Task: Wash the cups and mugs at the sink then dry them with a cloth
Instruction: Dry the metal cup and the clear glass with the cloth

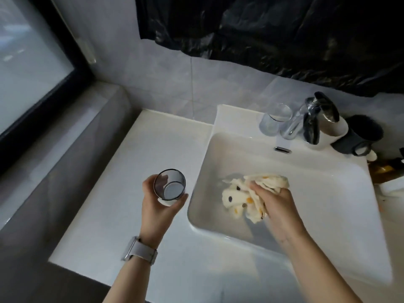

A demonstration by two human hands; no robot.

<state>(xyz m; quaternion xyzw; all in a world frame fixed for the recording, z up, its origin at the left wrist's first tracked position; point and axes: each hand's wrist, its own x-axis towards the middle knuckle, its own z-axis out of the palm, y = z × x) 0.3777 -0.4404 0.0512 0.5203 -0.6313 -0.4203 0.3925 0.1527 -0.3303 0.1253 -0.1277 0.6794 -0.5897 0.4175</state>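
My left hand (157, 206) grips a clear glass cup (169, 188) from below, holding it upright over the white counter just left of the sink. My right hand (275, 202) is closed on a crumpled cream cloth (242, 197) with dark and orange spots, held over the white sink basin (323, 193). Another clear glass (274, 120) stands on the sink's back ledge beside the chrome tap (310, 121). A dark grey mug (358, 136) lies tipped at the back right.
White countertop (131, 171) spreads left of the sink, ending at a grey ledge and a dark-framed window (32, 73). Black plastic sheeting (284, 29) hangs on the tiled wall behind. A white holder sits behind the tap, and small items crowd the right edge.
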